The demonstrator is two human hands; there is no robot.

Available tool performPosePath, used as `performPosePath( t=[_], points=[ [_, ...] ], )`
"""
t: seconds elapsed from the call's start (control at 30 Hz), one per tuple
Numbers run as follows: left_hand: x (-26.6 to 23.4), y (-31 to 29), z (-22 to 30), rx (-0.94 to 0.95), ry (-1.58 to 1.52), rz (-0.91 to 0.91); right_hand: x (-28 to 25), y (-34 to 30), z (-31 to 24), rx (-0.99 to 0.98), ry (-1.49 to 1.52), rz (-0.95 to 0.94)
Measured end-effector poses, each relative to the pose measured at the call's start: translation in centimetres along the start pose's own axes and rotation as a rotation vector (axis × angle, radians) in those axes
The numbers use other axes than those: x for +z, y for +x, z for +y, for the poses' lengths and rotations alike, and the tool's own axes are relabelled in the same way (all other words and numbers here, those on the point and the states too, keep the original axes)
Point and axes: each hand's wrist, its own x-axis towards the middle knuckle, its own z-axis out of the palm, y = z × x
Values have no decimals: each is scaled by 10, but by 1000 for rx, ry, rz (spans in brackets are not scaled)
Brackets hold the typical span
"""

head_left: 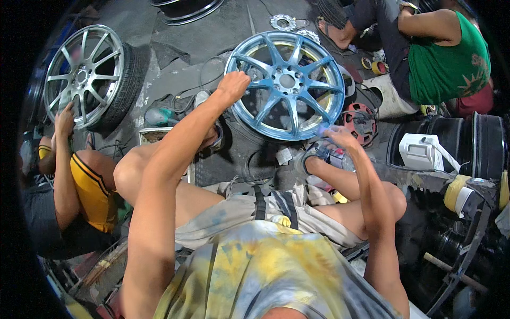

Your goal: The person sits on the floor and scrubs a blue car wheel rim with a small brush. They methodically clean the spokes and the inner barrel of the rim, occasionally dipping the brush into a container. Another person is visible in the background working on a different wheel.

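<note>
In front of me a blue multi-spoke wheel rim (287, 81) stands tilted, its face toward me and patches of yellowish tint along the inner barrel. My left hand (234, 87) is closed round its left edge, beside the end of a spoke. At the lower right edge, my right hand (342, 137) has its fingers pinched together against the rim. A small bluish-purple patch shows at those fingertips, too blurred to name. Dust or haze dulls the blue surface in places.
At left, another person's hand (65, 119) touches a silver wheel (82, 77) with a tyre. A person in a green top (451, 58) sits at upper right. Nearby lie a red slotted disc (359, 125), a green power tool (158, 116), cables and a white box (419, 151).
</note>
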Motion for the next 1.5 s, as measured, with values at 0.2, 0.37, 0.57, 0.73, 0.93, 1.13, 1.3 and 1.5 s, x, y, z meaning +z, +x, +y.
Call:
performPosePath(
  t=[0.2,0.37,0.57,0.73,0.93,1.13,1.3,1.5],
  points=[
    [30,33,17,-19,-178,43,46,-9,-10,136,427,70],
    [27,16,41,-314,-466,-3,25,9,-21,135,252,235],
    [58,-6,88,-600,-855,-95,-51,88,-38,-330,147,628],
    [36,2,143,-384,-763,-106,-60,53,-64,-503,-77,687],
    [-7,15,131,153,-162,-20,-9,13,20,-649,-248,699],
    [23,14,105,547,69,50,7,-9,9,-642,-189,693],
    [14,15,117,852,73,-134,50,-4,6,-708,-192,692],
    [-13,59,33,333,15,77,91,-36,-10,-722,-356,605]
  ],
)
